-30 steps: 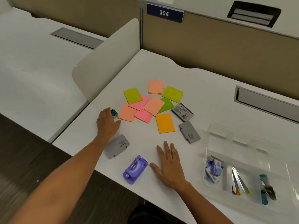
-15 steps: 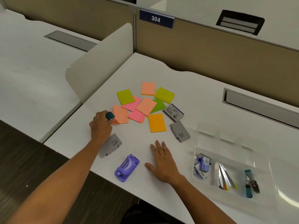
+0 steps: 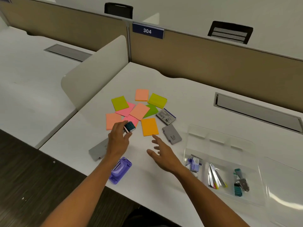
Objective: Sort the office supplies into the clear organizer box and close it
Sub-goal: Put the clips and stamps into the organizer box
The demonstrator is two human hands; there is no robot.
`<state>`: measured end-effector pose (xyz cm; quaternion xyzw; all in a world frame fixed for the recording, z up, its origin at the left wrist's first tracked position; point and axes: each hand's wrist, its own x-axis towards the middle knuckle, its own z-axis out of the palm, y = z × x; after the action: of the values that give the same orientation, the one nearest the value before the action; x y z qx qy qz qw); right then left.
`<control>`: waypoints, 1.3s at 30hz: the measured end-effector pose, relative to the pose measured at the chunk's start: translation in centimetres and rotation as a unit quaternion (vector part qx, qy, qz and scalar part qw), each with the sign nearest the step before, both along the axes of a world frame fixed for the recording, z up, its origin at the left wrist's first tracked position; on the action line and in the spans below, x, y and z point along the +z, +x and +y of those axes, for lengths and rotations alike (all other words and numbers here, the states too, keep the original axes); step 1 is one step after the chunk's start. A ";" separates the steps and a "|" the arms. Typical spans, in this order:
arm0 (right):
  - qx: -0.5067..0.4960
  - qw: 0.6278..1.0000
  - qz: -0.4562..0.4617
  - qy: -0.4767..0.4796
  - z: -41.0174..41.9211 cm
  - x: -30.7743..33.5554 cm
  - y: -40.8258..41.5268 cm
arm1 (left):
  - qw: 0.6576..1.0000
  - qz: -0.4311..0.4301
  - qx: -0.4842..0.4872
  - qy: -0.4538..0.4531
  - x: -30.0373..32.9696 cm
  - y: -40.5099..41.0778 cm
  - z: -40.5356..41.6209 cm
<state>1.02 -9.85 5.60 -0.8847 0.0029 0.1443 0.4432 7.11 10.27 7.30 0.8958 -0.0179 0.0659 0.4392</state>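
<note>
Once the left hand (image 3: pixel 118 141) had lifted the teal block (image 3: pixel 129 126), pinched, the right hand (image 3: pixel 161 154) rose open toward 12 o'clock; binning followed.

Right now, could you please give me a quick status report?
Left hand pinching small teal block. Right hand open, empty. Clear box open, partly filled. Path looks clear.

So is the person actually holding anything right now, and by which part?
Yes. The left hand pinches a small teal block by its sides between thumb and fingertips, above the desk. The right hand is spread and holds nothing.
</note>
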 end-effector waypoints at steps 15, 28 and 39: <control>-0.008 0.989 -0.150 0.009 -8.9 1.4 -3.4 | 0.981 0.013 -0.194 0.010 1.4 -6.4 -11.0; -0.129 0.983 -0.129 -0.020 -17.4 1.1 -9.1 | 0.945 0.004 -0.327 0.028 0.1 -8.1 -19.0; -0.310 0.943 -0.090 -0.078 -25.7 0.4 -15.9 | 0.960 0.030 -0.267 0.073 -4.2 -8.5 -21.3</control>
<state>-14.91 -35.52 5.99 -0.8810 0.2488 -0.0812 0.3941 -1.40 -11.07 3.13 0.8894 -0.2486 -0.0822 0.3747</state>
